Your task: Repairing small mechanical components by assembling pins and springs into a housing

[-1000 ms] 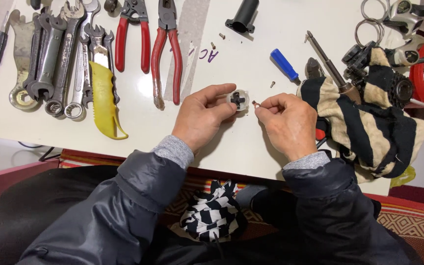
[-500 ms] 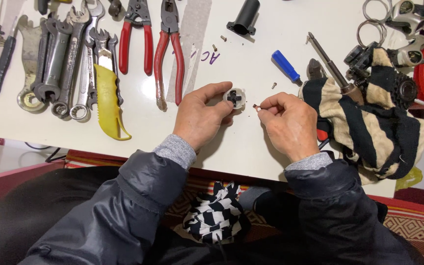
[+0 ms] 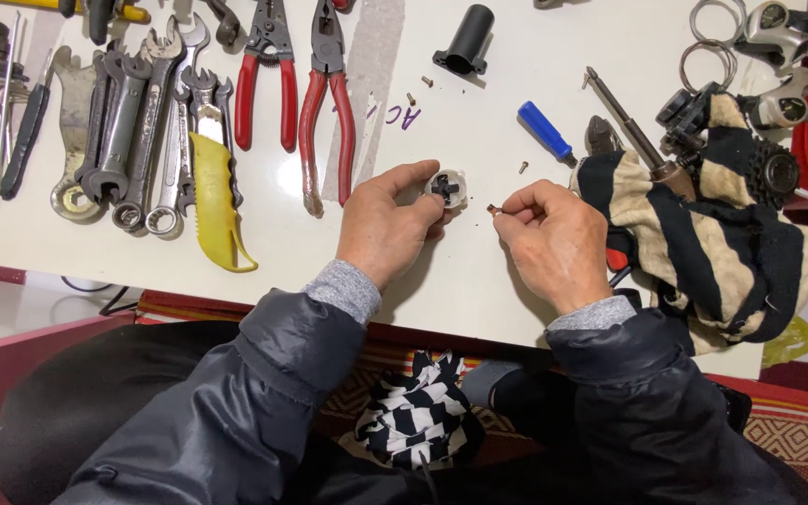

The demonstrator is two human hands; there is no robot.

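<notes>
Small round part and screw held over the bench (image 3: 479, 281)

Left hand (image 3: 383, 229) grips the round part (image 3: 445, 187), its cross slot facing up; right hand (image 3: 554, 238) pinches a screw (image 3: 495, 209) lying left-right.

I'm scanning my view and there are no packages, labels, signs or screens anywhere. The nearest thing to a marking is a short purple handwritten scrawl (image 3: 395, 116) on the white table (image 3: 479, 281), just beyond my left hand (image 3: 381, 229) and beside the red-handled pliers (image 3: 327, 103).

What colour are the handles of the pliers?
Red, on both pliers, seen in the head view.
</notes>
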